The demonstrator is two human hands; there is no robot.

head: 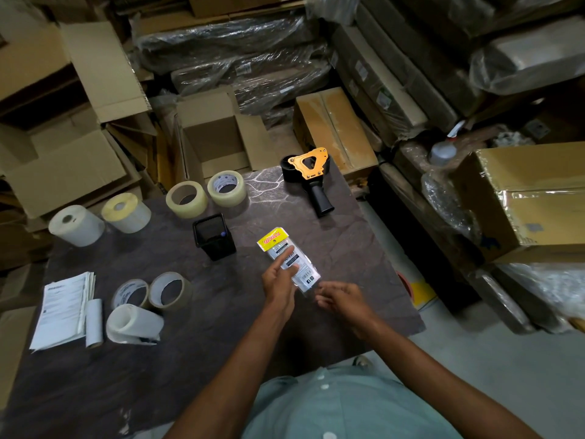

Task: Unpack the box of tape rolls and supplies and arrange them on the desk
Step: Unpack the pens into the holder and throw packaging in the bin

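Note:
A clear plastic packet with a yellow header [274, 238] lies on the dark desk [348, 248], right of centre. My left hand [280, 285] rests on it, with straight fingers touching its left side. My right hand [343, 299] hovers by the packet's near end with its fingers loosely curled, holding nothing. Two clear tape rolls [186, 199] [227, 188] stand at the desk's far edge, and two white label rolls [76, 225] [126, 212] at the far left. An orange and black tape dispenser [308, 175] lies at the far right corner.
A black mesh pen holder [214, 236] stands mid-desk. At near left are two tape rolls [131, 293] [171, 290], a white roll on its side [133, 324], a small roll [94, 323] and a paper stack [63, 308]. An open carton [215, 134] and stacked boxes surround the desk.

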